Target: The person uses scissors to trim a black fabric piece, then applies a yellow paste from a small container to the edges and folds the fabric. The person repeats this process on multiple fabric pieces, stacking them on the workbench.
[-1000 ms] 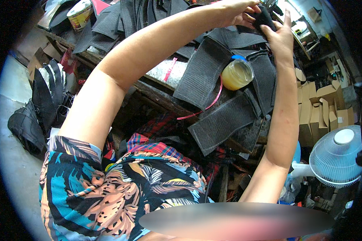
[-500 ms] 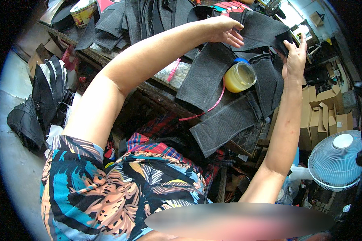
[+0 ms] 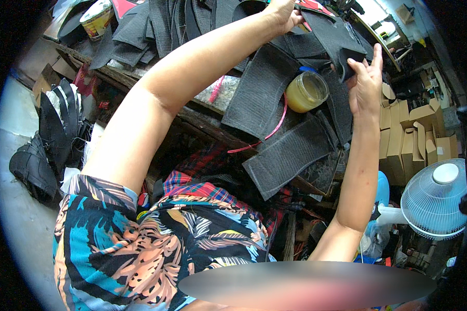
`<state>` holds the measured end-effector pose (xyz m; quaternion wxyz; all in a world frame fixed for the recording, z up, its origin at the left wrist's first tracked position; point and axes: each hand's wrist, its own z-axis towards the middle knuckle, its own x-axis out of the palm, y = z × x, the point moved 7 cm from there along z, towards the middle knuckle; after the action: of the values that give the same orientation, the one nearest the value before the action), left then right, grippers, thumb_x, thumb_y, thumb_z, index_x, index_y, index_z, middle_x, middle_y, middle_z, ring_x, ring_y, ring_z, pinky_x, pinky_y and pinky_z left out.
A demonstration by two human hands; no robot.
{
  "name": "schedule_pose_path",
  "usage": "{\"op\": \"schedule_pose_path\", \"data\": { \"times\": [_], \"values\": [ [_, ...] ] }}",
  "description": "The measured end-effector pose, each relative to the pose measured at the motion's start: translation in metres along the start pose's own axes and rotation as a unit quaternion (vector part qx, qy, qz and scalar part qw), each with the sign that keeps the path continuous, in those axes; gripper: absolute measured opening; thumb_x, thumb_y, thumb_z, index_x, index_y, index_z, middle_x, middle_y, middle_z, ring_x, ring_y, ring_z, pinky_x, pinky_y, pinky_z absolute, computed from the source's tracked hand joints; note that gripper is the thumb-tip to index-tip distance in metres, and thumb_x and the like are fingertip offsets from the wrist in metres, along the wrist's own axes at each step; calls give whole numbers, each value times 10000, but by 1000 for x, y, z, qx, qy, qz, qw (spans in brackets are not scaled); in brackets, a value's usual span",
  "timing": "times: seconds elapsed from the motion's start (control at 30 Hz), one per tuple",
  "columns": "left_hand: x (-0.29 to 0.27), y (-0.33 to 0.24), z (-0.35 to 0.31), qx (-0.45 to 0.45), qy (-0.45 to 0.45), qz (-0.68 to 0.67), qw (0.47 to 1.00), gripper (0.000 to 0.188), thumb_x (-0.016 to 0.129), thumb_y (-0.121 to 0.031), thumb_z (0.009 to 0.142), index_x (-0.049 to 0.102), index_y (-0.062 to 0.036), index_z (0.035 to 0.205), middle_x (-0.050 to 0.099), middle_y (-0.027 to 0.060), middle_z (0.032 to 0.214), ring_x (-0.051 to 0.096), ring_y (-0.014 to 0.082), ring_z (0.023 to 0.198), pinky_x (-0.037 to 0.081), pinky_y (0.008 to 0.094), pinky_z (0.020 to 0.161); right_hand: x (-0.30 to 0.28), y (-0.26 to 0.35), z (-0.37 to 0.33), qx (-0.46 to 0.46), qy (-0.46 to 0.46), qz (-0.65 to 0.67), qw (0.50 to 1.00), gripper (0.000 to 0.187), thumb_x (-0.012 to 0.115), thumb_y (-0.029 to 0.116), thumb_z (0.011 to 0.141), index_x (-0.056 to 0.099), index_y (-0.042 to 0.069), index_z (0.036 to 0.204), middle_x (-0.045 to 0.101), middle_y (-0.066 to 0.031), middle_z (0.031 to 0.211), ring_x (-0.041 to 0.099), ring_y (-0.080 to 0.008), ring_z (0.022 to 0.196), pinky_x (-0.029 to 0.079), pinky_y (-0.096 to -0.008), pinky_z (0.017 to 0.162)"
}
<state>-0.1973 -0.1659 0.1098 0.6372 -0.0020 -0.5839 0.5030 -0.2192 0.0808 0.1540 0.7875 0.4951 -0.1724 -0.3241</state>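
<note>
A dark grey fabric piece (image 3: 327, 35) is stretched, tilted, between my two hands above the worktable. My left hand (image 3: 284, 16) reaches to the far side, its fingers closed at the piece's left corner. At the other end my right hand (image 3: 366, 85) pinches the curled edge between thumb and fingers, with one finger pointing up. Below the piece stands a glass jar (image 3: 307, 93) of yellowish paste or liquid. Around the jar lie more flat dark grey pieces (image 3: 259, 93), one of them (image 3: 290, 155) at the table's near edge.
Stacked dark pieces (image 3: 163, 26) and a printed tin (image 3: 95, 19) occupy the far left of the table. A pink strip (image 3: 277, 127) hangs near the jar. At right are cardboard boxes (image 3: 412, 140) and a fan (image 3: 435, 202). Black bundled parts (image 3: 39, 166) sit at left.
My left hand has moved farther away and closed on the piece's corner. The fabric piece is lifted and turned, and my right hand has come slightly inward and down with its edge.
</note>
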Motion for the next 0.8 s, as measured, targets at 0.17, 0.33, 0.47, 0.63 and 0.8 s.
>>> {"op": "schedule_pose_path", "data": {
  "times": [0.17,0.33,0.47,0.63,0.8],
  "values": [
    [-14,-6,16,28,-17,-32,999,595,716,-99,830,312,-157,1264,512,99,1042,577,248,837,523,411,596,-23,25,-19,-28,-32,-35,998,873,560,-83,887,111,137,1602,408,-213,1388,557,-257,1184,561,-370,949],
    [-23,-4,44,37,14,27,999,587,668,-4,816,304,-151,1253,512,99,908,579,249,766,560,424,603,-38,26,-23,-50,-52,-50,996,897,598,-92,873,108,104,1598,384,-243,1411,548,-255,1186,507,-343,1004],
    [-32,4,53,26,-11,66,997,543,650,-10,819,365,-131,1266,549,117,981,606,257,840,561,423,684,-14,5,-9,-55,-34,-49,997,969,664,-66,852,68,97,1598,472,-239,1358,610,-247,1081,560,-320,839],
    [-35,-7,47,39,-29,168,985,518,642,-27,821,418,-115,1280,573,126,1054,620,258,902,552,415,753,29,-29,10,80,11,-151,985,1062,745,172,891,-41,128,1603,559,-232,1303,653,-185,912,551,-306,694],
    [-31,-26,28,88,-40,440,893,501,634,-43,823,471,-99,1294,598,135,1127,634,258,965,544,408,822,28,-34,13,104,40,-181,977,1010,715,206,917,-25,84,1593,656,-180,1098,671,-167,767,576,-285,543]
  ]
}}
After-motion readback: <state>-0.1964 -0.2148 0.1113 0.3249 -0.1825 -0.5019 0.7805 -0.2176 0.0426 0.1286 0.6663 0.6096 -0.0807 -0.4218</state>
